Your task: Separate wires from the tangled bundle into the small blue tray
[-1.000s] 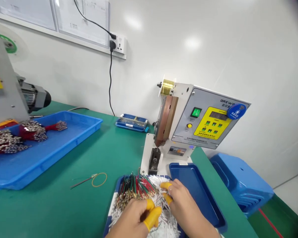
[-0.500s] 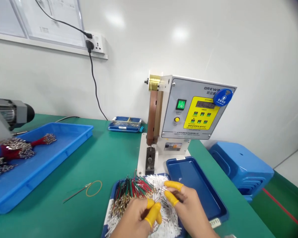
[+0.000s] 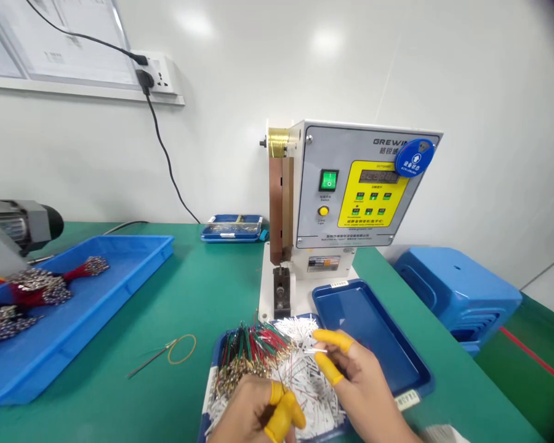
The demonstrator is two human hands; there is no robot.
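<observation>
My left hand (image 3: pixel 263 409), with yellow finger cots, is pinched over the front of a blue tray. A thin dark wire (image 3: pixel 281 376) pokes up from its fingertips; the rest is hidden. My right hand (image 3: pixel 351 369), also in yellow finger cots, pinches a short white tube (image 3: pixel 317 351) between thumb and finger above the same tray. Beneath both hands the tray holds a heap of white tubes (image 3: pixel 305 387). Beside them at the left lies a bundle of red, green and black wires (image 3: pixel 253 344) with brass-coloured ends.
Behind the tray stands a crimping machine (image 3: pixel 351 184) with a small black die (image 3: pixel 281 292). An open blue tray (image 3: pixel 323 294) sits right of it. A large blue bin (image 3: pixel 133 261) with terminal bundles is at left. Loose wires (image 3: pixel 152 360) lie on the green table.
The right hand now shows a white tube clear of the heap at its fingertips. Both hands have drawn slightly apart. The view has shifted a little.
</observation>
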